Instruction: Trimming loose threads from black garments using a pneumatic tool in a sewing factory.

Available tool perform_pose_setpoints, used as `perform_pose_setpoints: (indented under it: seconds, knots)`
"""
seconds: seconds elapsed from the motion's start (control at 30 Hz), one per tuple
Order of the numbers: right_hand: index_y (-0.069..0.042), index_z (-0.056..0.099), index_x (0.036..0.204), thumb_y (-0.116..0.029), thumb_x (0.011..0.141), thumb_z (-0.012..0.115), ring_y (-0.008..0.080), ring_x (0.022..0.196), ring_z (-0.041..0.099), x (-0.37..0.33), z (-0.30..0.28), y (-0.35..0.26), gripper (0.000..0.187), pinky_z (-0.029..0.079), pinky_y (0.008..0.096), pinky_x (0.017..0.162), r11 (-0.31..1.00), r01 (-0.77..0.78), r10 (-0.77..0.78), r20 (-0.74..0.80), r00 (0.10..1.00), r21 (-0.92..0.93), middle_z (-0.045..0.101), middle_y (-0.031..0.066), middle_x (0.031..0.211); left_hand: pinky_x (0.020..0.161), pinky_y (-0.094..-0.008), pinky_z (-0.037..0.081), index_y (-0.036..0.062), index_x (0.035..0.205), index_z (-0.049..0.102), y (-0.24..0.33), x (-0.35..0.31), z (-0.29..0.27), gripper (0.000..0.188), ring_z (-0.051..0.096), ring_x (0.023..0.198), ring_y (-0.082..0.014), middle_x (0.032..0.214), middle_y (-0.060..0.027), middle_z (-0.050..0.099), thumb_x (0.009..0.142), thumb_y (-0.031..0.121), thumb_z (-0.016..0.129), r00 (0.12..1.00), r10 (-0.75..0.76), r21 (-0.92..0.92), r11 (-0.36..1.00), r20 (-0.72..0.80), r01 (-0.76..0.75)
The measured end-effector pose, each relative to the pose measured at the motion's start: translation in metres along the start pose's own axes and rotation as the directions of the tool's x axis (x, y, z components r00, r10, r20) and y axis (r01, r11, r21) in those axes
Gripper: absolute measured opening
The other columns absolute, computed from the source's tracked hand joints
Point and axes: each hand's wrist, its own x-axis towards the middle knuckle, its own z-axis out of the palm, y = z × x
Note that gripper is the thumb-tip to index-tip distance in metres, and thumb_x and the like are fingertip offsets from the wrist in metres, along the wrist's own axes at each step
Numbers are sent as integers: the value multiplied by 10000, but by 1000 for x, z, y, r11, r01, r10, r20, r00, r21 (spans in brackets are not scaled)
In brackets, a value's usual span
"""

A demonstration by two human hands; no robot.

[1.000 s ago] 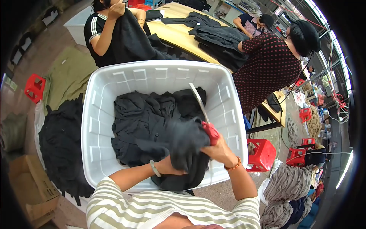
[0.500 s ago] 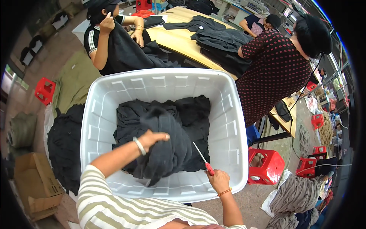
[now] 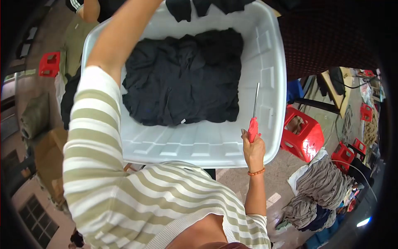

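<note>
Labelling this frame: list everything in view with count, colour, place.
Bin: one, white, centre
Dark garments: uncountable, near-black, in the bin
Hanging cloth: count unclear, black, far rim
Red-handled tool: one, red and silver, in right hand
Stools: four-plus, red, one left, others right
Cloth pile: one, black, left of bin
Rolled bundle: one, greenish grey, far left
Cardboard box: one, brown, lower left
Cloth bundles: two-plus, grey, lower right
Table: one, pale wood, right
Co-workers: two, dark-clothed, upper corners
Right hand: one, orange bracelet, lower right
Left arm: one, white-and-olive sleeve, left; hand out of view
</note>
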Motion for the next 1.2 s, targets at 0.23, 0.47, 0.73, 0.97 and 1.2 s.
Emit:
perform_pose_setpoints:
  seconds: [0.23,0.47,0.73,0.97,1.2]
  knots:
    - [7,622,842,-215,844,621,424,710,609,4,17,37,222,473,473,633,974,82,-13,311,950,-210,616,246,715,939,-362,458,14,1114,630,-253,-301,39,582,581,1091,-329,1151,-190,617,708,414,748,590,-770,625,590,244,511]
    - [14,603,862,-175,825,617,421,688,612,9,36,50,193,489,480,627,948,132,14,454,891,-288,616,241,705,1068,-395,353,74,1422,305,-287,-428,69,879,381,1308,-337,1448,-177,343,718,324,770,254,-947,632,75,-198,772]
    - [33,598,856,-194,823,630,423,695,616,25,56,34,232,496,479,635,922,213,1,552,834,-324,619,250,705,875,-423,487,37,1041,612,-252,-504,116,341,606,1002,-366,1016,-197,643,770,238,654,443,-771,578,636,457,512]
    - [23,603,829,-232,810,658,417,675,617,30,59,35,262,502,482,633,833,290,20,550,835,-471,623,229,697,912,-473,400,118,1276,437,-258,-489,61,678,447,1145,-374,1256,-179,442,677,174,750,843,-399,735,435,-360,520]
    - [32,572,895,-182,777,676,366,867,576,20,60,24,266,496,448,725,685,394,-158,403,901,-612,568,214,999,998,-457,382,136,1312,458,-316,-489,-12,649,412,1221,-349,1312,-161,411,754,310,739,462,-808,598,175,-367,782]
